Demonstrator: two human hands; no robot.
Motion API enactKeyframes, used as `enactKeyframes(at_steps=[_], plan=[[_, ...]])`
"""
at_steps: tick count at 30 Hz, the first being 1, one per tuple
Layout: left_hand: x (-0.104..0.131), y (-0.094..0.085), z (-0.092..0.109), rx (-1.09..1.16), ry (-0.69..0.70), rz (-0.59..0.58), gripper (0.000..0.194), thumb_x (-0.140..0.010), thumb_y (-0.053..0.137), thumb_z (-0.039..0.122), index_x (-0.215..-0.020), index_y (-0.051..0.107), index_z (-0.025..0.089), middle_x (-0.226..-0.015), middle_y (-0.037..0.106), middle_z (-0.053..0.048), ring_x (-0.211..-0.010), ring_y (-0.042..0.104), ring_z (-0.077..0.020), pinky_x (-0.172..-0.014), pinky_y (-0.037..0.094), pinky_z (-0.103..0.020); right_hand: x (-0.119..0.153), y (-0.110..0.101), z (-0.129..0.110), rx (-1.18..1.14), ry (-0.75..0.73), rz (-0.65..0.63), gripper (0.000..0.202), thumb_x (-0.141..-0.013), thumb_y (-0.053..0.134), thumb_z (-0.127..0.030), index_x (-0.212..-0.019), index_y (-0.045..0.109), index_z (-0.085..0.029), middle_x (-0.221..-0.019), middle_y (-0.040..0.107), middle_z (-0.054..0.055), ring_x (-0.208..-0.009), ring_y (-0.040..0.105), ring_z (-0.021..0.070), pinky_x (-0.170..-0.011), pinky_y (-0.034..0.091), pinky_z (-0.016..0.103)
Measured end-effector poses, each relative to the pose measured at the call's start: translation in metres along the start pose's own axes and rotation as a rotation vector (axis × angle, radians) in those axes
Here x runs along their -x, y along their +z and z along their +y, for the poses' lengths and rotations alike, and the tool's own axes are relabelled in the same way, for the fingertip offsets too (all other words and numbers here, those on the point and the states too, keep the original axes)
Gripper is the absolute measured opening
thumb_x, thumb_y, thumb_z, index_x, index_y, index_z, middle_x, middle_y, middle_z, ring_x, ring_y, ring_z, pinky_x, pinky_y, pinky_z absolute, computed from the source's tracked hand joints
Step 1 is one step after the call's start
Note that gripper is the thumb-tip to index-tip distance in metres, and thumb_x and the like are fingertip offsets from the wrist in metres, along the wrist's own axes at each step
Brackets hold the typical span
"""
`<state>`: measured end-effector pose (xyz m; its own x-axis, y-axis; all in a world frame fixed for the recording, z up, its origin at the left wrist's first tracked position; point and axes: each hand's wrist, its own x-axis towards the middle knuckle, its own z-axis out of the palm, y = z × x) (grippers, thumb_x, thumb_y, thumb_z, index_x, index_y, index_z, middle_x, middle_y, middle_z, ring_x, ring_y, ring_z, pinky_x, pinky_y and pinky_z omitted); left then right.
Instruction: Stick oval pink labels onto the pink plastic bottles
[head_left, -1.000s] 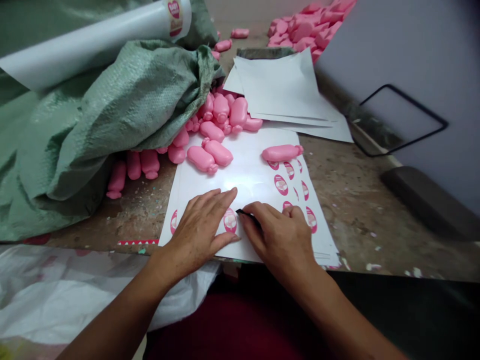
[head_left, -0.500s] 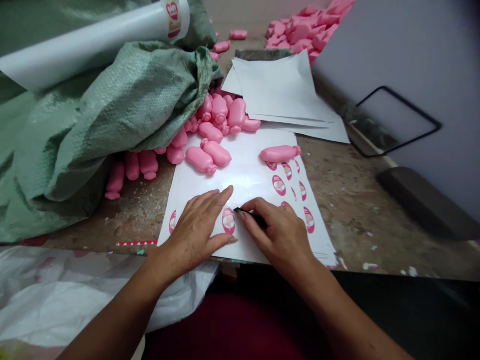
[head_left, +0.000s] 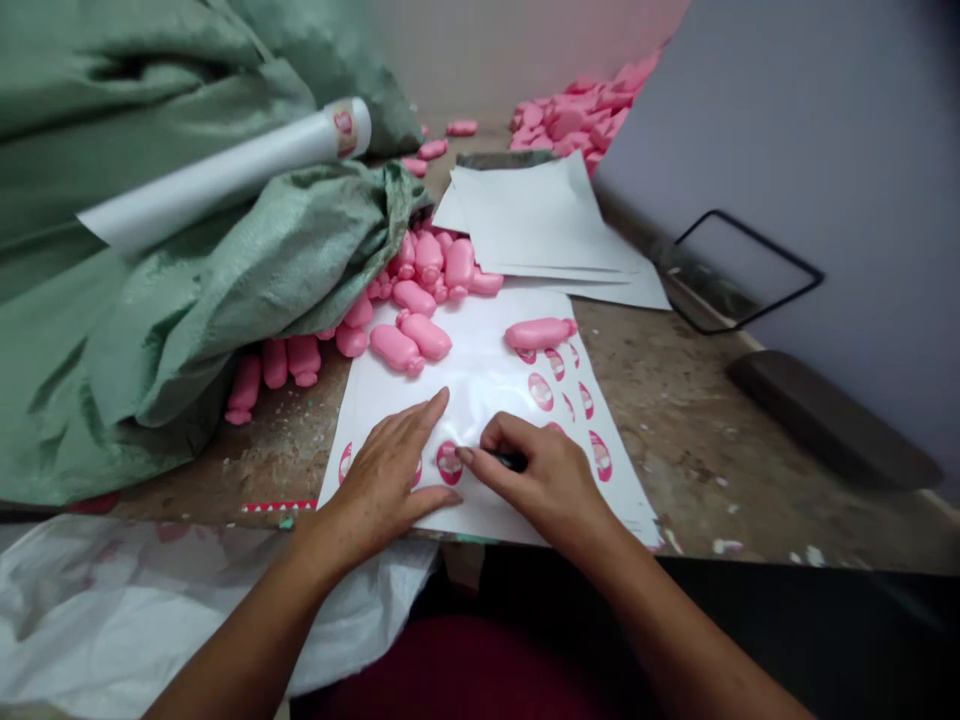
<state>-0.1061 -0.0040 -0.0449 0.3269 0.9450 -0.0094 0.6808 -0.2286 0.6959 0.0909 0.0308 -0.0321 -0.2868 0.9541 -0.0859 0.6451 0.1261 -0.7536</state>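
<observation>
A white sticker sheet [head_left: 480,395] with pink oval labels lies at the table's front edge. My left hand [head_left: 394,465] rests on it with fingers and thumb spread, holding nothing. Between its thumb and my right hand [head_left: 544,470] shows one oval label [head_left: 450,463]. My right hand is closed round a small black tool [head_left: 511,460], mostly hidden in the fingers, and its thumb tip touches the label's right edge. A single pink bottle [head_left: 540,333] lies on the sheet farther back, and two more lie at the sheet's left.
A green sack [head_left: 300,250] with many pink bottles [head_left: 427,255] at its mouth fills the left, a rolled sheet [head_left: 225,170] on top. White papers [head_left: 532,220] lie behind. A grey panel [head_left: 787,150] with a black wire frame stands right. More pink pieces [head_left: 577,115] are heaped behind.
The view has tilted up slightly. My right thumb has moved left onto the label's edge, and the black tool's tip no longer shows. My left hand stays spread on the sheet.
</observation>
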Motion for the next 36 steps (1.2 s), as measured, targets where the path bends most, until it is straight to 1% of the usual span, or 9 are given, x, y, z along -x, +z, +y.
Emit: enactKeyframes(at_steps=[5,8,11,16,21,26,29,32,36], plan=[[0.001,-0.013,-0.005,0.019,-0.006,-0.056,0.106,-0.067,0.086,0.039,-0.158,0.031,0.035,-0.160,0.043,-0.012,-0.145,0.043,-0.0359,-0.116,0.041,-0.056,0.010,-0.022,0.004,-0.509,0.007,-0.046,0.038,-0.081,0.067,-0.052,-0.065,0.052,-0.022,-0.059,0.047,-0.004,-0.057,0.041,0.0131,-0.054,0.032,0.027],[-0.021,-0.033,0.002,-0.116,-0.064,0.055,0.062,-0.086,0.070,0.038,-0.145,0.051,0.033,-0.141,0.062,-0.007,-0.124,0.064,-0.0262,-0.102,0.055,-0.042,0.015,-0.027,0.008,-0.561,0.015,-0.046,0.038,-0.082,0.068,-0.053,-0.066,0.053,-0.022,-0.061,0.045,-0.004,-0.059,0.040,0.0133,-0.056,0.033,0.027],[-0.058,-0.050,0.015,-0.350,-0.146,0.217,0.035,-0.096,0.050,0.018,-0.128,0.064,0.018,-0.127,0.068,-0.012,-0.120,0.064,-0.0262,-0.104,0.051,-0.044,0.020,-0.026,0.010,-0.570,0.020,-0.017,0.038,-0.082,0.068,-0.052,-0.066,0.052,-0.022,-0.061,0.044,-0.004,-0.060,0.040,0.0137,-0.059,0.033,0.028],[-0.110,-0.053,0.023,-0.467,-0.131,0.105,0.023,-0.097,0.051,0.017,-0.108,0.071,0.015,-0.121,0.069,-0.010,-0.124,0.058,-0.0297,-0.107,0.044,-0.051,0.031,-0.024,0.013,-0.574,-0.014,-0.046,0.039,-0.083,0.067,-0.055,-0.066,0.053,-0.022,-0.062,0.045,-0.004,-0.060,0.039,0.0141,-0.058,0.033,0.028],[-0.128,-0.052,0.021,-0.409,-0.185,0.031,0.019,-0.091,0.067,0.028,-0.103,0.068,0.014,-0.110,0.069,-0.009,-0.105,0.065,-0.0238,-0.094,0.053,-0.046,0.038,-0.027,0.019,-0.603,0.001,0.023,0.037,-0.081,0.068,-0.052,-0.065,0.052,-0.023,-0.061,0.043,-0.004,-0.059,0.037,0.0133,-0.057,0.031,0.028],[-0.099,-0.041,0.040,-0.213,-0.158,0.205,0.028,-0.091,0.057,0.020,-0.119,0.063,0.019,-0.121,0.068,-0.011,-0.116,0.061,-0.0284,-0.096,0.048,-0.042,0.041,-0.031,0.016,-0.688,0.010,-0.036,0.043,-0.077,0.071,-0.057,-0.065,0.050,-0.023,-0.060,0.041,-0.005,-0.056,0.035,0.0119,-0.054,0.030,0.027],[-0.061,-0.015,0.056,0.390,-0.217,0.300,0.035,-0.090,0.061,0.036,-0.121,0.055,0.020,-0.118,0.067,-0.008,-0.100,0.066,-0.0204,-0.085,0.052,-0.033,0.042,-0.032,0.006,-0.771,-0.023,-0.169,0.045,-0.076,0.073,-0.060,-0.067,0.051,-0.022,-0.060,0.044,-0.005,-0.057,0.037,0.0113,-0.054,0.032,0.026],[-0.023,0.013,0.069,1.068,-0.425,0.228,0.041,-0.071,0.082,0.033,-0.100,0.056,0.019,-0.086,0.066,0.000,-0.072,0.062,-0.0121,-0.069,0.050,-0.024,0.042,-0.031,-0.003,-0.825,-0.080,-0.204,0.043,-0.076,0.075,-0.057,-0.067,0.052,-0.021,-0.062,0.047,-0.004,-0.059,0.040,0.0113,-0.056,0.035,0.025],[0.005,0.030,0.078,1.276,-0.540,0.105,0.043,-0.063,0.088,0.022,-0.097,0.061,0.019,-0.080,0.064,0.002,-0.069,0.061,-0.0093,-0.064,0.050,-0.019,0.041,-0.032,-0.005,-0.850,-0.100,-0.193,0.037,-0.078,0.075,-0.049,-0.068,0.053,-0.022,-0.062,0.052,-0.004,-0.058,0.044,0.0111,-0.056,0.039,0.025]])
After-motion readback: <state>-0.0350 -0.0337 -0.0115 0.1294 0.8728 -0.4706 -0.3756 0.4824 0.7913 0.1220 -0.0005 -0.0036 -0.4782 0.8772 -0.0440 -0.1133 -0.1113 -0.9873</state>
